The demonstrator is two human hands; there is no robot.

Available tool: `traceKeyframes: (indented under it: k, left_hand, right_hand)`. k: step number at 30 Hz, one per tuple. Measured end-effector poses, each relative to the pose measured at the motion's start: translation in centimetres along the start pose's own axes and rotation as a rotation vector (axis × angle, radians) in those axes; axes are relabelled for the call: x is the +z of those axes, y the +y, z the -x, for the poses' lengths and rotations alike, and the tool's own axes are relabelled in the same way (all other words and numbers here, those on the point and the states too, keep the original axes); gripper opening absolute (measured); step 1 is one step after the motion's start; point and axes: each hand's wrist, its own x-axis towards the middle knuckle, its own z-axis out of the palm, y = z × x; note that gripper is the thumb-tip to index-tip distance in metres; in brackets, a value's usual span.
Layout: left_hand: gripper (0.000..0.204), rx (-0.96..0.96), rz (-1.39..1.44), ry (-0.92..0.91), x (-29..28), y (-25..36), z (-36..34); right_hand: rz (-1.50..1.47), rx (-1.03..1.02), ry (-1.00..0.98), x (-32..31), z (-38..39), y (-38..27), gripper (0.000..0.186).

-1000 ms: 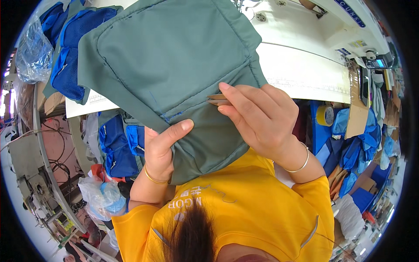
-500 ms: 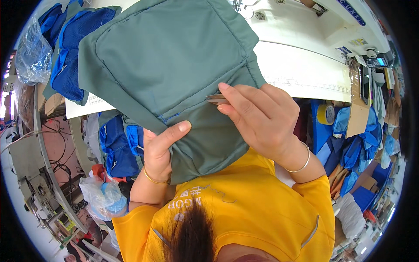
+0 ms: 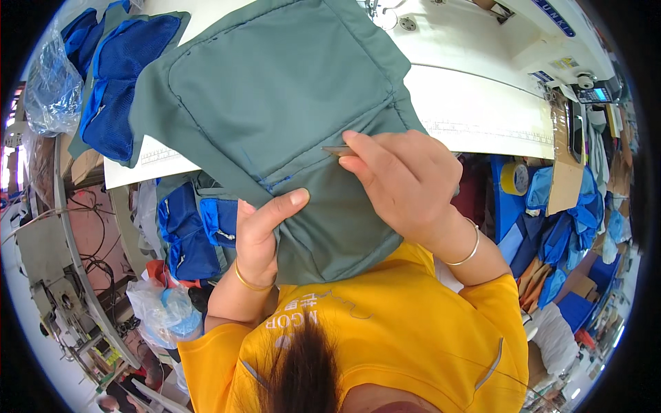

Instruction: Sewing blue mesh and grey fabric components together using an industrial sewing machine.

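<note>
The left hand (image 3: 261, 230), partly hidden behind green fabric (image 3: 275, 103), clamps it; the right hand (image 3: 412, 177) pinches a partly covered tool (image 3: 335, 150).

The view comes from the left fisheye camera worn on the head, facing steeply down at close range onto the hands (image 3: 410, 182) near mid-frame. The white desk (image 3: 482, 113) spans the top, the yellow shirt (image 3: 441, 330) fills the bottom, and straight edges bow toward the rim.
</note>
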Motion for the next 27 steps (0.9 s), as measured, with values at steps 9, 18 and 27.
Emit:
traceKeyframes:
  k: [9, 18, 27]
  left_hand:
    - [0.055, -0.002, 0.002, -0.013, -0.4, 0.3, 0.1]
    - [0.054, 0.006, 0.015, -0.06, -0.7, 0.3, 0.1]
    - [0.055, -0.009, 0.032, -0.047, -1.0, 0.0, -0.1]
  right_hand:
    - [-0.114, 0.095, -0.08, -1.2, -0.1, 0.4, 0.038]
    - [-0.113, 0.067, -0.149, -2.1, -0.9, 0.5, 0.036]
    - [-0.061, 0.052, -0.135, -2.0, -0.7, 0.2, 0.038]
